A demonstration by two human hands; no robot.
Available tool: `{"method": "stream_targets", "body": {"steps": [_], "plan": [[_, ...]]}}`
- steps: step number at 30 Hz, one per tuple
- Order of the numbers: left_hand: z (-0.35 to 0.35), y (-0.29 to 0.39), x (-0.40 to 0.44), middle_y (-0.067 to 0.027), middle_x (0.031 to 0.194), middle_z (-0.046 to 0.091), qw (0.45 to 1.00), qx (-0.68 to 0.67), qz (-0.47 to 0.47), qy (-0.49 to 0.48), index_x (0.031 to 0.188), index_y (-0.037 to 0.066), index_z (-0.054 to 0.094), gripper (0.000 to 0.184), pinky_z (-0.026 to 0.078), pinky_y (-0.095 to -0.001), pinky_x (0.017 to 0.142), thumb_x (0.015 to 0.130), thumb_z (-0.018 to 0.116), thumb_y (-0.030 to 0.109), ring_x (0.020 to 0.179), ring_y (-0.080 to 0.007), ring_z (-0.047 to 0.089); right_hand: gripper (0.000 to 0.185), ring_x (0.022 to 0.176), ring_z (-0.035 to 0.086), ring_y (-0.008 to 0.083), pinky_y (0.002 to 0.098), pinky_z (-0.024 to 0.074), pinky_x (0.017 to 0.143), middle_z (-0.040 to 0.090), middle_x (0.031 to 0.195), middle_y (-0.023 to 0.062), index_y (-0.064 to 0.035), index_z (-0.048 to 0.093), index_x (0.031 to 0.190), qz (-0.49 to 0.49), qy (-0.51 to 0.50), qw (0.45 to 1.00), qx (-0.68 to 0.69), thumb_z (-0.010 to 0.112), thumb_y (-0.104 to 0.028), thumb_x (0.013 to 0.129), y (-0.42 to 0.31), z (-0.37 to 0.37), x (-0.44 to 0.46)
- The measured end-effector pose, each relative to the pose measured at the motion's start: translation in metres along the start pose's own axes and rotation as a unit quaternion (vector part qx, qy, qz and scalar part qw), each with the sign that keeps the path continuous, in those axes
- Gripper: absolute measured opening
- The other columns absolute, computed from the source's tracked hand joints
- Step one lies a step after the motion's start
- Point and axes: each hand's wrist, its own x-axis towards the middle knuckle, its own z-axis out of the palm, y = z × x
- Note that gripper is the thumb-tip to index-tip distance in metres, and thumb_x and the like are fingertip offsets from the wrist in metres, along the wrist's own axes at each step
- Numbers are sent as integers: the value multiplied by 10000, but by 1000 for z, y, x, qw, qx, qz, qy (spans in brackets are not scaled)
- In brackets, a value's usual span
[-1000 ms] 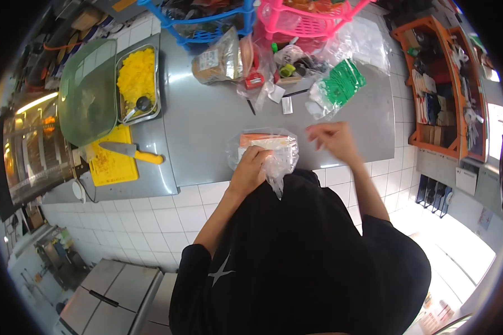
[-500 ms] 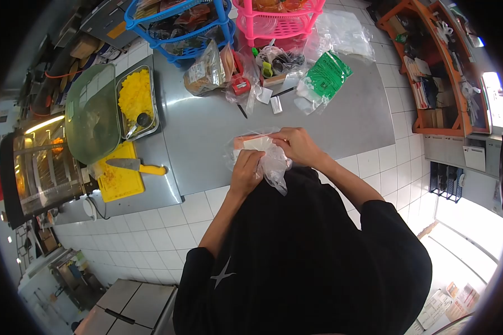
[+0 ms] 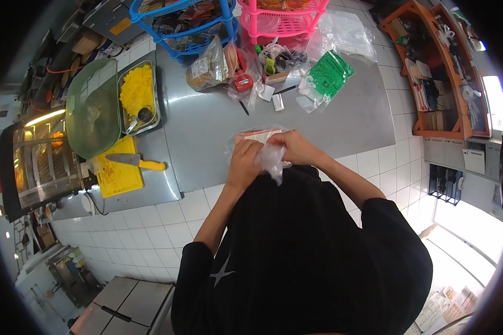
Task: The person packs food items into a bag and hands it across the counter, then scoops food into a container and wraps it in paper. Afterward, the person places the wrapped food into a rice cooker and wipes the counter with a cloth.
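At the front edge of the steel table, a clear plastic bag (image 3: 273, 167) hangs bunched between my hands. Inside or under its film lies a flat stack with a pinkish-orange edge and a pale top (image 3: 261, 134); its kind is unclear. My left hand (image 3: 245, 159) is closed on the left of the gathered plastic, fingers curled. From the right, my right hand (image 3: 293, 146) pinches the same bunch. Both hands nearly meet, and their fingertips are partly hidden by the film.
Left on the steel table (image 3: 207, 151) are a tray of yellow food (image 3: 137, 92), with a scoop (image 3: 144, 115), and a knife (image 3: 133, 161) on a yellow cutting board (image 3: 120, 181). Behind stand a blue basket rack (image 3: 191, 40), a pink one (image 3: 285, 25) and a green packet (image 3: 330, 73).
My hands have drawn closer together, bunching the plastic bag into a tighter gather. My right hand has come slightly lower over the stack.
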Motion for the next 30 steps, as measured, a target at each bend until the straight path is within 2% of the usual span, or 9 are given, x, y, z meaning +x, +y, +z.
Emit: {"method": "stream_targets", "body": {"steps": [2,4,8,13,16,19,22,26,30], "plan": [[3,0,1,-157,953,671,996,2,-91,-18,881,-11,678,198,483,-413,874,736,748,103,933,-339,620,149,648,667,158,325,537,621,734,808,105,0,725,988,-40,32,996,-77,672,-79,874,8,5,-4],[0,6,9,-178,929,676,979,3,-201,-45,849,-29,678,170,495,-418,848,787,736,118,904,-353,626,162,610,670,158,317,541,582,731,801,119,21,725,988,71,44,996,34,668,-83,878,3,11,-6],[8,8,15,-183,869,687,977,26,-212,-20,890,-17,703,170,517,-442,791,824,728,138,868,-348,662,175,542,635,122,272,516,498,711,781,91,56,719,1015,203,74,964,152,647,-70,917,-15,18,-6],[-2,14,15,-164,919,695,980,-82,-163,-85,918,-8,703,173,515,-437,821,838,723,145,911,-338,655,181,593,697,149,281,562,509,725,790,134,62,720,1020,195,69,963,172,636,-49,905,-4,20,-6],[-12,7,15,-140,943,687,988,-74,-70,-115,957,2,699,178,508,-416,850,830,725,124,972,-326,638,189,631,713,162,277,575,533,730,836,142,86,708,1035,177,47,960,213,630,-40,917,8,19,-6],[-14,9,15,-130,946,673,985,-77,-79,-135,958,9,687,160,496,-416,870,831,710,105,997,-320,620,205,658,722,177,274,591,562,733,889,148,106,692,1057,181,21,946,267,638,-37,921,15,13,-5],[-5,7,14,-131,913,666,991,-45,-54,-115,915,10,675,119,499,-421,835,834,700,94,949,-324,620,230,675,727,187,275,604,585,735,924,152,103,682,1084,211,8,925,315,667,-51,915,16,6,-5],[-6,8,16,-134,892,661,985,-78,-110,-106,873,14,667,111,498,-420,797,830,708,107,908,-326,616,258,685,731,186,275,610,598,737,947,152,75,671,1107,249,18,894,372,704,-87,910,20,4,-6],[-7,11,18,-139,879,660,980,-93,-138,-108,854,14,674,115,495,-423,794,828,712,120,897,-327,613,249,683,730,184,270,605,595,737,948,146,63,663,1096,239,16,895,376,707,-106,918,21,5,-9]]}}
